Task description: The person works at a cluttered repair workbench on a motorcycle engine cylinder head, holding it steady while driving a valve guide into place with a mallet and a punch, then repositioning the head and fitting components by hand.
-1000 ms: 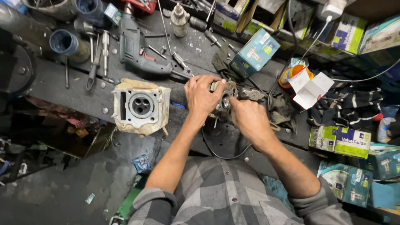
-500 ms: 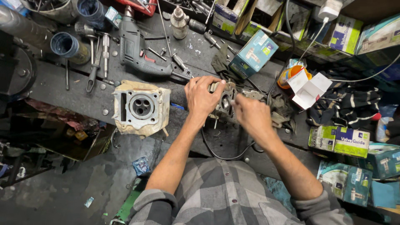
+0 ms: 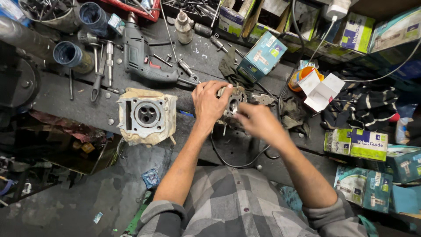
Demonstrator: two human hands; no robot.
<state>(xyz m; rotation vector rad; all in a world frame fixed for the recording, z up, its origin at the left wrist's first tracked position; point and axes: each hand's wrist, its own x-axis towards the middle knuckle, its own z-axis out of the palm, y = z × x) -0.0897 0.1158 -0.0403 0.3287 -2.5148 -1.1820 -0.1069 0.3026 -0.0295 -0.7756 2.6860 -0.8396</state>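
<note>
Seemingly heavy and rigid, the small grey cast-metal engine head (image 3: 234, 105) sits mid-bench, where I see my left hand (image 3: 209, 103) clamped over its left side and my blurred right hand (image 3: 258, 120) pinched at its front, oily edges demanding firm grips.

Grey-and-black checked flannel shirt, sleeves pushed above the elbows, bare forearms, no gloves

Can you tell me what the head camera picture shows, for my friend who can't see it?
A person's left hand and right hand grip a small metal engine part on a dark, messy workbench. Left of it sits a pale engine cylinder block, with an electric drill behind and cardboard boxes at the right.
</note>
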